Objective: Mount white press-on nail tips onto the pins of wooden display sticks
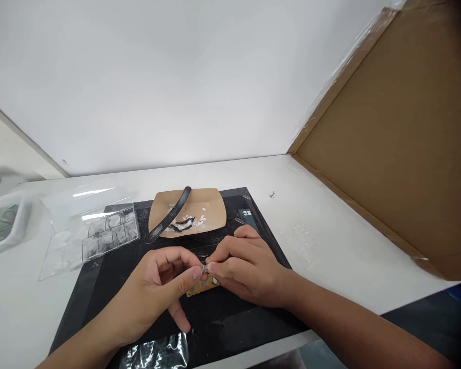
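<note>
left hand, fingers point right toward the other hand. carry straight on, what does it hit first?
Almost at once the right hand: the left hand has its fingertips at a small metallic piece pinched between both hands, above the tan card. Depth between them is hard to judge.

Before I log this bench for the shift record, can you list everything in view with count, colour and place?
mat: one, black, centre of the table.
paper tray: one, brown, far end of the mat, holding white bits.
curved strip: one, dark grey, leaning across the tray's left edge.
compartment box: one, clear, lid open, left of the tray.
bin: one, white, far left, blurred.
foil bag: one, shiny clear, near edge of the mat.
cardboard panel: one, brown, standing at right.
small card: one, tan, under the hands.
small part: one, silvery, pinched between both hands' fingertips.
left hand: one, on the mat.
right hand: one, beside it.
</note>
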A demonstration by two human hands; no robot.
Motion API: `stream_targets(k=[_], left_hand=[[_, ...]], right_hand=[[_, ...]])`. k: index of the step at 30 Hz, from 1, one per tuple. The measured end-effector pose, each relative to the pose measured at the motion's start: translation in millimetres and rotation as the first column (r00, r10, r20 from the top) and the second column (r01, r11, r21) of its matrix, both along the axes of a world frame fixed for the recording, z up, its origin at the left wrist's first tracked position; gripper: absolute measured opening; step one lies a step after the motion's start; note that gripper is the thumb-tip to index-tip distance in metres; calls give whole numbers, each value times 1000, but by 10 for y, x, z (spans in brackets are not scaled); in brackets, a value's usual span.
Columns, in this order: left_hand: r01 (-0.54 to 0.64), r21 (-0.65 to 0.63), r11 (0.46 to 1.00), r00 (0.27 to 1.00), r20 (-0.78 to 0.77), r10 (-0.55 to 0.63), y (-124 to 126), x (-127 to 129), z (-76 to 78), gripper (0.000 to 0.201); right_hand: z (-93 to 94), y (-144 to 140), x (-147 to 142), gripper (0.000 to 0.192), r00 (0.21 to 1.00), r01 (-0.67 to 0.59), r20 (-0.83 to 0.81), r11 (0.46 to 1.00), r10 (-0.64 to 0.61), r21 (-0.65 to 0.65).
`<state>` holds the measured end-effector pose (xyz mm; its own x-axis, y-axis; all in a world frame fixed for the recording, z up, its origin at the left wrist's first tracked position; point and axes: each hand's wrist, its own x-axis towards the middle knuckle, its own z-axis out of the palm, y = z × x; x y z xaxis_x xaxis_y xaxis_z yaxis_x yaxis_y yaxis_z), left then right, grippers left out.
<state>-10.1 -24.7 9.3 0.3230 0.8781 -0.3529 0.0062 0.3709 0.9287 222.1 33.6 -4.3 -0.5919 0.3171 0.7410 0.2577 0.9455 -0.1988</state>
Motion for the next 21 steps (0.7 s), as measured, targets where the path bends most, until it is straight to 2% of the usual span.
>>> stream_targets(k=[4, 10, 14, 16, 18, 20, 21], left_hand=[[6, 37, 999, 1000, -19, -5, 23, 23, 36, 39], [-15, 79, 997, 999, -48, 19, 65, 27, 64, 33], [-16, 93, 996, 998, -57, 22, 60, 10, 77, 33], [-17, 151, 988, 994, -100, 32, 61, 1, 86, 33], [-6, 249, 969, 984, -169, 50, 74, -13, 88, 31], [45, 389, 920, 958, -277, 71, 103, -38, 79, 28], [95, 485, 869, 934, -345, 90, 123, -56, 68, 27]], right_hand=[[-18, 20, -12, 16, 1000, -16, -20, 999, 15, -43], [-49, 28, -28, 15, 998, -28, -54, 999, 26, -43], [-58, 6, -44, 9, 995, -58, -84, 990, 47, -130], [-61, -10, -46, 3, 997, -57, -65, 973, 43, -223], [-54, -27, -45, 8, 999, -31, -21, 944, 25, -330], [-34, -43, -44, 9, 1000, 1, 10, 904, 4, -427], [-19, -49, -44, 8, 1000, 7, 19, 885, 2, -466]])
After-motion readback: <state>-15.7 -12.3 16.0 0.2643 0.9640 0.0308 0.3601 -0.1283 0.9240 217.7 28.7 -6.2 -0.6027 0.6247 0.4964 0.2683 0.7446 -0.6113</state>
